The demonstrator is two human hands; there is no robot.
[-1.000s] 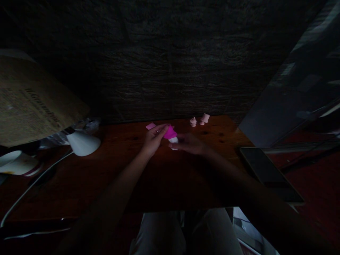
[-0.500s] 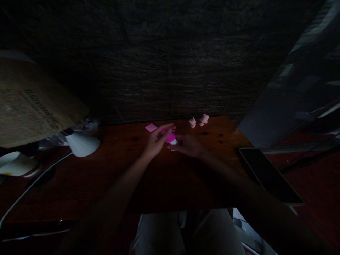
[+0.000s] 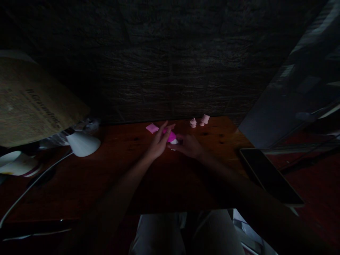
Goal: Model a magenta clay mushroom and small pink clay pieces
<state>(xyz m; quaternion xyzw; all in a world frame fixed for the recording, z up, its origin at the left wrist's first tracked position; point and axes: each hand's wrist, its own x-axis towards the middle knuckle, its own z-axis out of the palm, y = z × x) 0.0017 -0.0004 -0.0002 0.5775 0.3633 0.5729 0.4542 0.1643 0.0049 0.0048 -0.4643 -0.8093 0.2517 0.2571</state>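
Grip closed, right hand (image 3: pixel 190 146) holds a white piece (image 3: pixel 174 141) beneath a rounded magenta lump (image 3: pixel 171 137) (how finished, unclear); left hand (image 3: pixel 157 145) touches the lump, hold unclear.

Brown printed paper bag (image 3: pixel 34 102) at far left; below it, white cone-shaped object (image 3: pixel 83 144) and pale cup (image 3: pixel 16 163), on its side. Dark-screened phone (image 3: pixel 269 175) lying at right. Dark, rough wall (image 3: pixel 170 63) behind.

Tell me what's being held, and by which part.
A magenta-topped white object: the right hand grips its white part; the left hand is at the magenta top.
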